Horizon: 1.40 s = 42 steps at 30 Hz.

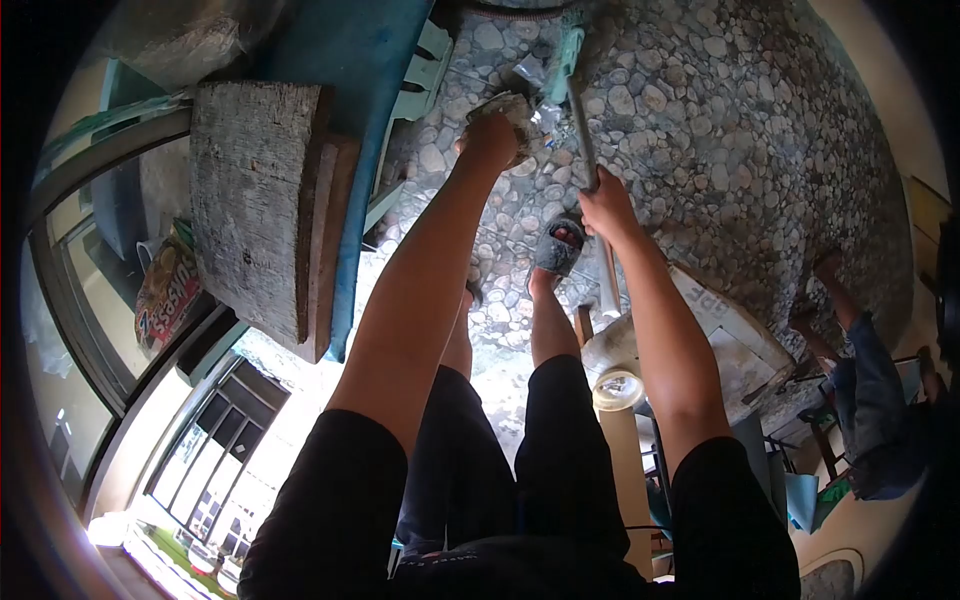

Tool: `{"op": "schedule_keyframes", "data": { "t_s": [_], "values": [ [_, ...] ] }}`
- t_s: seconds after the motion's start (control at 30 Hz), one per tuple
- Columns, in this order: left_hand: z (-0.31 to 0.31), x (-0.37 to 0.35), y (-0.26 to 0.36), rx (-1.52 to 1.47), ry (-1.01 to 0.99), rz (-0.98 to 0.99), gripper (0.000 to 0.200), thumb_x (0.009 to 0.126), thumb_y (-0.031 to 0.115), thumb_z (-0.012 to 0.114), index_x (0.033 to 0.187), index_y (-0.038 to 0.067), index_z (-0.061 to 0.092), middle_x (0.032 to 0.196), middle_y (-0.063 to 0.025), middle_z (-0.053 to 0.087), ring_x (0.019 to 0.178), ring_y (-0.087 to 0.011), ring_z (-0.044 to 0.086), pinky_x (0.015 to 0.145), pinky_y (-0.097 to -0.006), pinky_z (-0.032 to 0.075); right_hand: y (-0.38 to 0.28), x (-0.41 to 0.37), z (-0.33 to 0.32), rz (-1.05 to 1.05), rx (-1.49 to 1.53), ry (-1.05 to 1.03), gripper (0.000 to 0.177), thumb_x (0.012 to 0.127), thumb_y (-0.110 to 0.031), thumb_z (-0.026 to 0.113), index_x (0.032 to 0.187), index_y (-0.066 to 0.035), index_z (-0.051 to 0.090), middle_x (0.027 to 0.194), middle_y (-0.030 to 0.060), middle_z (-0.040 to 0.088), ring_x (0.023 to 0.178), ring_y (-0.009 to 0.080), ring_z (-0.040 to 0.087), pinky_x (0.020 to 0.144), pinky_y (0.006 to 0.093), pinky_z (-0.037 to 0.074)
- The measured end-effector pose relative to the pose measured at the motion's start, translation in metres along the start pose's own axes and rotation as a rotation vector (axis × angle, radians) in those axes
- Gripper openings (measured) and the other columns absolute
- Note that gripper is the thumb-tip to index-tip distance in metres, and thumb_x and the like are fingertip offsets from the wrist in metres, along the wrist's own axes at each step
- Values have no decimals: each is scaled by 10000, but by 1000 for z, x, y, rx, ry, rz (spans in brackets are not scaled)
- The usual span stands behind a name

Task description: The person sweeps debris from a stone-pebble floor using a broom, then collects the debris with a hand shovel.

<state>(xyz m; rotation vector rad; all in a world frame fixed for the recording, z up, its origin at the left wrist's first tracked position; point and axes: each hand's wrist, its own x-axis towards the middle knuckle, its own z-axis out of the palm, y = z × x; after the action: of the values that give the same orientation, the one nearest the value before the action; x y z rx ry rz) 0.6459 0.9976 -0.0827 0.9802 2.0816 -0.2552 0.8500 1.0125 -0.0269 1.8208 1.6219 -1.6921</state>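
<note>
My right hand (607, 208) is closed around the grey handle of a broom (583, 130). The broom's green head (568, 55) rests on the pebble-patterned floor, beyond both hands. Farther left, my left hand (490, 140) reaches low over the floor, fingers closed on a flat, dirty grey-brown piece that I cannot make out; the hand covers part of it. Between that piece and the broom lies a small heap of litter (545, 118) with whitish scraps. A clear plastic scrap (530, 70) is beside the broom head.
A blue-topped table (330, 60) with a thick wooden board (255, 200) stands on the left, near a green plastic chair (425, 75). My slippered foot (560, 248) is below the broom handle. A worn white panel (725, 320) and another person (870, 400) are at right.
</note>
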Motion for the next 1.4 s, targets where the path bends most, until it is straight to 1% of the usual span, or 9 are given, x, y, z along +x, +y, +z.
{"op": "schedule_keyframes", "data": {
  "t_s": [0.17, 0.33, 0.57, 0.83, 0.93, 1.07, 1.2, 1.27, 1.4],
  "values": [
    [-1, -17, 17, 18, -15, -14, 264, 773, 163, 538, 1012, 66, 596, 1093, -121, 560, 1014, -280, 537, 792, -439, 418, -6, -27, -12, 85, 60, -64, 258, 731, -86, 489, 961, 28, 462, 737, 233, 584, 636, 349, 603, 580, 415, 482],
    [4, -19, 25, 34, -26, 8, 263, 773, 153, 535, 1011, 56, 594, 1096, -132, 555, 1028, -290, 527, 785, -474, 412, 9, -45, -6, -142, -371, 268, 388, 704, -94, 541, 1046, 24, 401, 790, 262, 579, 719, 400, 582, 640, 441, 483],
    [8, 0, 20, 84, -18, 58, 275, 775, 159, 521, 1022, 61, 589, 1100, -147, 550, 1045, -301, 515, 801, -490, 421, 34, -41, 27, -143, -273, 94, 402, 679, -67, 541, 1053, 7, 413, 876, 272, 565, 822, 407, 558, 712, 460, 464],
    [-7, 0, 11, 69, -5, 39, 269, 789, 185, 505, 1028, 93, 590, 1125, -139, 535, 1051, -298, 513, 819, -447, 435, 16, -74, 7, -182, -216, 129, 353, 729, -83, 517, 1061, -7, 422, 801, 237, 585, 767, 404, 564, 650, 451, 462],
    [-4, 1, 7, 78, 14, 50, 270, 798, 191, 495, 1033, 94, 586, 1126, -140, 534, 1051, -300, 512, 827, -428, 439, 17, -74, 4, -54, -386, 203, 383, 731, -59, 516, 1070, 14, 354, 713, 267, 577, 697, 403, 583, 620, 468, 479],
    [-9, -4, 10, 31, 13, 8, 284, 788, 183, 512, 1043, 78, 577, 1121, -141, 538, 1044, -302, 517, 826, -418, 444, 32, -68, 24, 44, -329, 178, 369, 719, -59, 523, 1045, 19, 370, 754, 265, 578, 724, 404, 580, 633, 456, 481],
    [-7, -6, 10, 47, 12, 20, 287, 776, 167, 526, 1038, 60, 575, 1123, -148, 536, 1041, -300, 521, 826, -419, 444, 42, -53, 47, -87, -218, 190, 353, 696, -63, 528, 1014, 26, 406, 817, 260, 571, 790, 405, 565, 692, 446, 464],
    [2, 0, 3, 71, 191, 133, 228, 688, 160, 559, 830, -15, 599, 852, -211, 610, 841, -321, 601, 731, -379, 487, 33, -52, 49, -89, -175, 175, 345, 687, -69, 532, 1001, 31, 431, 859, 267, 561, 835, 400, 551, 731, 445, 445],
    [-3, -7, 4, 58, 204, 105, 232, 689, 161, 558, 832, -19, 592, 848, -210, 611, 832, -326, 602, 720, -380, 489, 32, -46, 35, -109, -142, 135, 344, 694, -98, 543, 1004, 19, 449, 889, 254, 561, 849, 401, 545, 740, 448, 441]
  ]
}}
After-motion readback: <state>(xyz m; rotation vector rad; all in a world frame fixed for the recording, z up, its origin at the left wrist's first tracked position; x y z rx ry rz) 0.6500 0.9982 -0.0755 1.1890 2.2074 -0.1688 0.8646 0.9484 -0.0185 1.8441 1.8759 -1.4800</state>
